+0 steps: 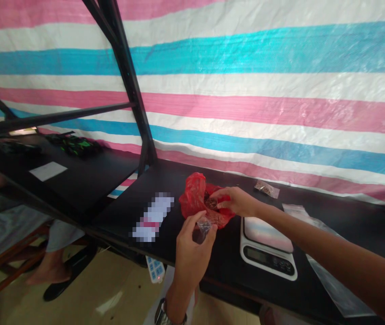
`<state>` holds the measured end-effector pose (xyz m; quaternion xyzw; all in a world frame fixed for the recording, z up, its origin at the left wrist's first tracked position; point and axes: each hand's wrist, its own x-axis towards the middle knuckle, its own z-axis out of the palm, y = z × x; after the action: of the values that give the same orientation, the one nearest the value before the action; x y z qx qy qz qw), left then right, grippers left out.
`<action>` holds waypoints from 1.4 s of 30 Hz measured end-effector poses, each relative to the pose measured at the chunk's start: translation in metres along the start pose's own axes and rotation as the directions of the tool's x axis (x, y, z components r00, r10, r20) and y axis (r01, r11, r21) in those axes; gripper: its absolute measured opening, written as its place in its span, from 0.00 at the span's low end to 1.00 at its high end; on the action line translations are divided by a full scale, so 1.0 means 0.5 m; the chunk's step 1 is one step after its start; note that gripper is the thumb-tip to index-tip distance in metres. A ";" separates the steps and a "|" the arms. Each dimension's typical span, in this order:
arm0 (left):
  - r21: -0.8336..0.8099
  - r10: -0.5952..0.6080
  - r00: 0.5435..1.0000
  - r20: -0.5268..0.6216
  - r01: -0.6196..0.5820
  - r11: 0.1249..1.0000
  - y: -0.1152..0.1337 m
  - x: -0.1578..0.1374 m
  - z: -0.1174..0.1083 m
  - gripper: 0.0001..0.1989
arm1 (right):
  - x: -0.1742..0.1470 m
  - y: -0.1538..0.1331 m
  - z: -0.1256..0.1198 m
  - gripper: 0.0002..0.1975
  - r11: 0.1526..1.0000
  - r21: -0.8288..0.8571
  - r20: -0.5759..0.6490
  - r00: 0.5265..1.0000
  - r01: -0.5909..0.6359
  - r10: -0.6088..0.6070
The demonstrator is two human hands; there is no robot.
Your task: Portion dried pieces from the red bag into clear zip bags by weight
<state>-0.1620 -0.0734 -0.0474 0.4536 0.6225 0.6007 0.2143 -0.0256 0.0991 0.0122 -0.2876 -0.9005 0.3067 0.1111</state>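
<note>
A crumpled red plastic bag point(194, 194) lies open on the black table, with small dark brown pieces point(211, 202) showing in its mouth; their kind is too small to tell. My right hand point(235, 201) reaches into the bag from the right, fingertips closed on the brown pieces. Just in front of the bag, my left hand point(194, 248) pinches a small clear plastic bag point(204, 225) between thumb and fingers. Right of the red bag stands a white digital scale point(269, 248), its platform partly under my right forearm.
A small filled clear packet point(267, 188) lies behind my right arm. Flat clear plastic bags point(338, 280) lie at the right. A blurred-out paper point(153, 218) is on the left. A power strip point(155, 269) hangs below the table edge. Another person's leg point(52, 266) shows at far left.
</note>
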 end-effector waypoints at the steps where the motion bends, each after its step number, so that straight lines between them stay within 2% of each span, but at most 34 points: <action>1: 0.026 0.004 0.999 -0.033 -0.003 1.000 -0.002 0.001 -0.002 0.16 | 0.001 -0.001 -0.004 0.16 0.998 -0.065 -0.014 1.000 -0.005 0.004; 4: 0.075 -0.008 0.995 -0.098 0.016 0.997 -0.007 0.003 -0.003 0.17 | 0.005 -0.016 -0.010 0.14 0.939 -0.343 0.007 1.000 0.006 -0.004; 7: 0.024 -0.063 0.996 -0.061 0.065 0.998 -0.010 0.005 0.002 0.18 | 0.011 -0.042 -0.001 0.14 0.840 -0.537 0.098 0.995 0.080 -0.032; 10: -0.063 -0.118 0.993 -0.014 0.117 0.991 -0.012 0.009 0.010 0.19 | 0.021 -0.069 0.016 0.13 0.778 -0.611 0.153 0.986 0.145 -0.064; 13: -0.145 -0.156 0.988 0.000 0.154 0.977 -0.015 0.013 0.016 0.21 | 0.032 -0.083 0.027 0.10 0.764 -0.618 0.198 0.977 0.187 -0.079; 15: -0.196 -0.163 0.987 0.007 0.161 0.967 -0.015 0.015 0.017 0.22 | 0.035 -0.084 0.030 0.10 0.783 -0.592 0.208 0.975 0.193 -0.083; 18: -0.198 -0.146 0.989 -0.023 0.139 0.970 -0.008 0.014 0.012 0.22 | 0.027 -0.074 0.028 0.11 0.858 -0.502 0.150 0.988 0.108 -0.037; 22: -0.096 -0.080 0.992 -0.102 0.070 0.993 0.008 0.009 0.005 0.26 | -0.001 -0.052 0.023 0.12 0.989 -0.146 0.015 1.000 -0.022 0.024; 26: -0.076 0.031 0.993 -0.115 -0.040 0.996 0.017 0.001 0.011 0.25 | -0.044 -0.036 0.009 0.15 0.988 0.149 -0.178 0.983 -0.027 0.054; 31: -0.019 0.136 0.989 -0.064 -0.137 0.990 0.021 -0.012 0.040 0.22 | -0.122 -0.058 -0.030 0.14 0.966 0.255 -0.223 0.975 0.046 0.013; 34: 0.004 0.137 0.990 -0.024 -0.137 0.991 0.026 -0.016 0.062 0.24 | -0.170 -0.085 -0.050 0.12 0.984 0.172 -0.185 0.983 0.037 -0.005; 37: 0.016 0.152 0.988 0.021 -0.152 0.988 0.034 -0.017 0.085 0.24 | -0.204 -0.103 -0.059 0.12 0.999 -0.047 -0.158 0.987 0.005 -0.013; 42: -0.011 0.245 0.967 0.070 -0.245 0.969 0.041 -0.019 0.119 0.25 | -0.229 -0.110 -0.067 0.21 0.942 -0.336 -0.086 0.996 -0.004 -0.026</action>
<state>-0.1027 -0.0511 -0.0421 0.5478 0.5532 0.6067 0.1608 0.0550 0.0128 0.0701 -0.3108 -0.9352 0.1351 0.1024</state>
